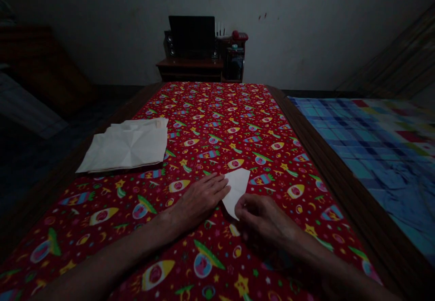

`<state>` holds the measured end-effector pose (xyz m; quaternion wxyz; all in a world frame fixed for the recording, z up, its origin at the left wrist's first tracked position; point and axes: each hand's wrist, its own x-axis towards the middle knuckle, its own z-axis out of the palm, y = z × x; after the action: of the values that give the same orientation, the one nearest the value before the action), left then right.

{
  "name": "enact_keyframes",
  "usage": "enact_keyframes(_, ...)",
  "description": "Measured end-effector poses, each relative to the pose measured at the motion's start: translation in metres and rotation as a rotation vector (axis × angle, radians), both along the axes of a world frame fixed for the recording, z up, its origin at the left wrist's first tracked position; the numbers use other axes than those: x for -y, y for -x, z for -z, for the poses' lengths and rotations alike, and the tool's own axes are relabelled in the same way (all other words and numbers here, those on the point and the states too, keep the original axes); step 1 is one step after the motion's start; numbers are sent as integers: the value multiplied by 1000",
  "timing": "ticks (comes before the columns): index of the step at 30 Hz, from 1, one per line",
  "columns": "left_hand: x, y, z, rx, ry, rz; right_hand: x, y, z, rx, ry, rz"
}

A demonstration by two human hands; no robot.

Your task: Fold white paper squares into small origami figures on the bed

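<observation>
A small folded sheet of white paper [239, 182] lies on the red patterned cloth [217, 147] between my hands. My left hand [207, 196] rests flat, fingers stretched out, with its fingertips on the paper's left edge. At the paper's lower right corner, my right hand [260, 212] is closed in a pinch, thumb and forefinger together on the edge. The near corner of the paper lifts slightly off the cloth there. Its other fingers curl under and are partly hidden.
To the left sits a stack of creased white paper sheets [131, 147]. Beyond the far edge stand a dark monitor [192, 36] on a wooden desk [190, 65] and a red telephone [239, 35]. A blue checked cloth [340, 142] spreads at the right, past a dark wooden edge [306, 156].
</observation>
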<state>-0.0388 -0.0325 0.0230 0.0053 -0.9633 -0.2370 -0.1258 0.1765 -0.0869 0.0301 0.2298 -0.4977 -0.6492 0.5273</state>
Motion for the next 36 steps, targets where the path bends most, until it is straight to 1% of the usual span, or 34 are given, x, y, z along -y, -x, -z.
enact_keyframes(1,-4,3,2,29,25,25,-4,-4,-4,52,-75,8)
enact_keyframes(2,-9,6,4,57,60,52,-11,-9,-8,131,-193,23)
enact_keyframes(4,-21,14,7,106,149,108,-29,-21,-13,301,-474,122)
enact_keyframes(5,-26,17,6,111,183,128,-38,-26,-13,369,-589,91)
enact_keyframes(7,-33,23,2,73,218,168,-54,-33,-9,418,-801,-62)
enact_keyframes(8,-34,25,-1,37,223,166,-59,-34,-5,434,-879,-153)
enact_keyframes(10,-28,24,-10,8,218,141,-63,-32,3,447,-988,-276)
enact_keyframes(12,-15,20,-18,28,220,94,-59,-30,7,442,-1023,-324)
enact_keyframes(13,-8,18,-22,38,235,64,-55,-29,7,432,-1014,-338)
enact_keyframes(16,7,13,-25,55,301,10,-40,-28,1,393,-922,-346)
enact_keyframes(18,9,14,-23,52,323,16,-32,-27,-2,360,-864,-301)
enact_keyframes(20,6,17,-20,57,337,44,-26,-25,-3,355,-848,-265)
enact_keyframes(23,1,23,-14,90,356,54,-24,-23,0,436,-936,-275)
enact_keyframes(26,2,24,-9,139,354,27,-26,-23,4,496,-1036,-324)
enact_keyframes(28,5,23,-6,178,336,15,-28,-24,7,486,-1062,-348)
enact_keyframes(32,11,22,0,270,268,-2,-29,-21,16,400,-1120,-327)
enact_keyframes(36,15,21,1,285,178,-3,-29,-17,24,336,-1070,-291)
